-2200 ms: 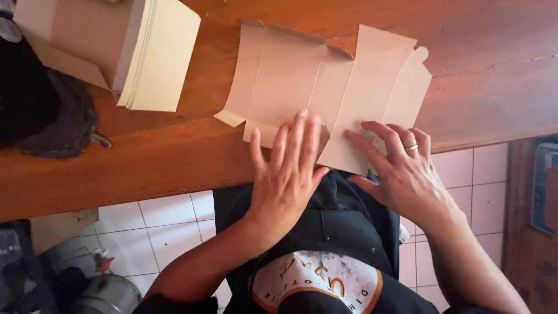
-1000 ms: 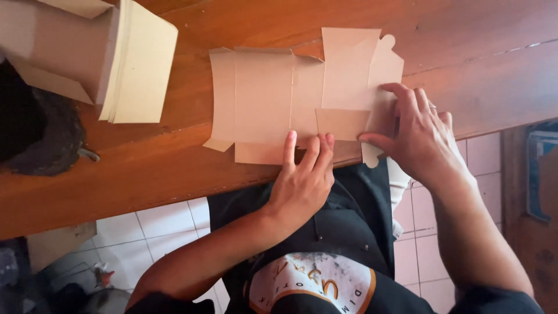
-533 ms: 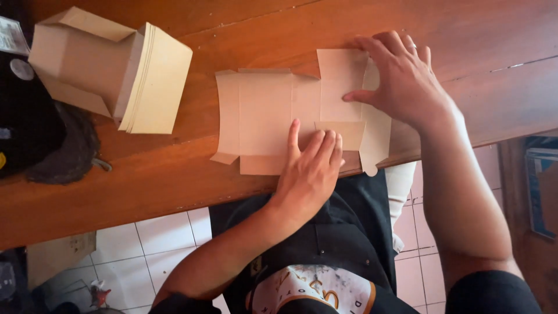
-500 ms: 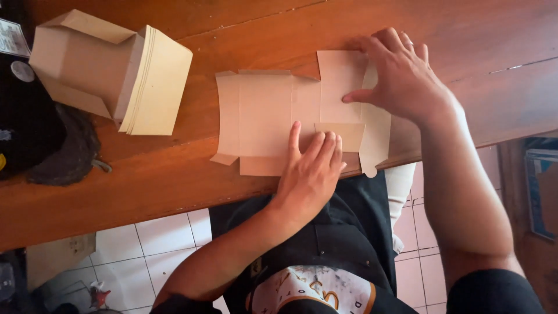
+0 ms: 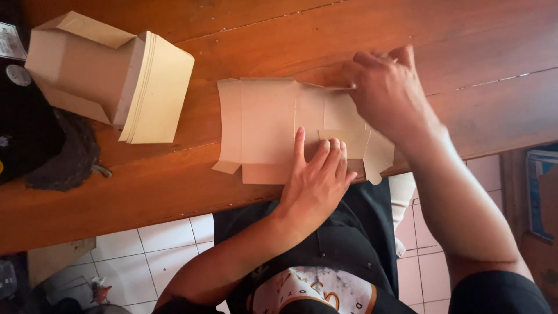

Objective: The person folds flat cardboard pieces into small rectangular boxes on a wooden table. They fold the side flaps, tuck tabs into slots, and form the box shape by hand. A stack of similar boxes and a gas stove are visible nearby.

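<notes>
One flat carton blank [image 5: 267,125]: left hand [image 5: 317,183] open, pressing; right hand [image 5: 386,93] pinching flap. One blank stack [image 5: 157,90].

Support surface: brown wooden table [image 5: 465,52], planks running left to right. Flat die-cut cardboard box blank [image 5: 273,125] lies near centre, overhanging the near edge slightly. Stack of flat blanks [image 5: 157,90] at left, against a folded cardboard box [image 5: 81,64]. Dark cloth item [image 5: 35,145] at far left.
</notes>
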